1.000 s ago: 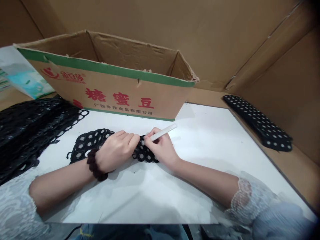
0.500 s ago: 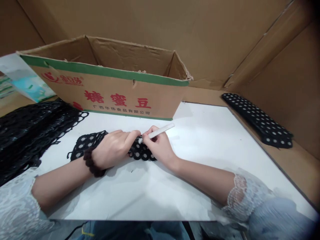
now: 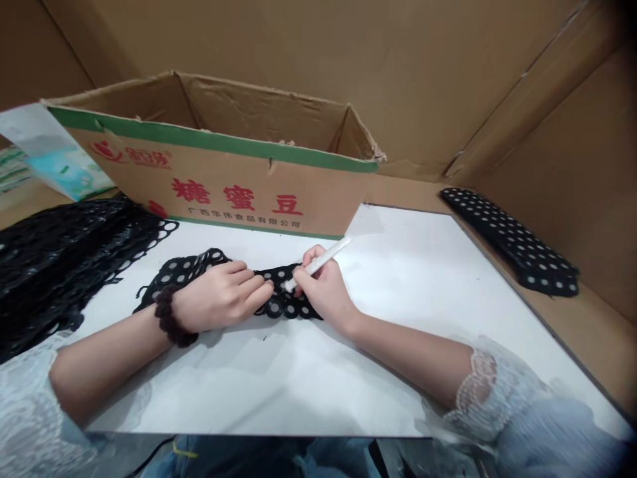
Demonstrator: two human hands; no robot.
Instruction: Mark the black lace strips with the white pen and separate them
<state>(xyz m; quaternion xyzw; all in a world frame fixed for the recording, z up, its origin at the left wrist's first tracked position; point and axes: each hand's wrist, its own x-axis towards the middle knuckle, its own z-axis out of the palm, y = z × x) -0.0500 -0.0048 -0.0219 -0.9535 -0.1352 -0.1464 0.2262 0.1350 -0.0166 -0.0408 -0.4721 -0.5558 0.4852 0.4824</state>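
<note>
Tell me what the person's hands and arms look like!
The left hand and right hand wear no gloves. A dark brown, bumpy band circles the left wrist. The left sleeve and right sleeve are pale, with lacy cuffs.

Black sheet (pale-dotted); white stick; brown box, green-edged, red-lettered.

The white pen-like tool looks like smooth plastic, the dotted black piece matt and rubbery, the black heap glossy, the worktop smooth with a soft sheen, the carton matt cardboard rough at its rim, and the wristband fuzzy cloth.
</note>
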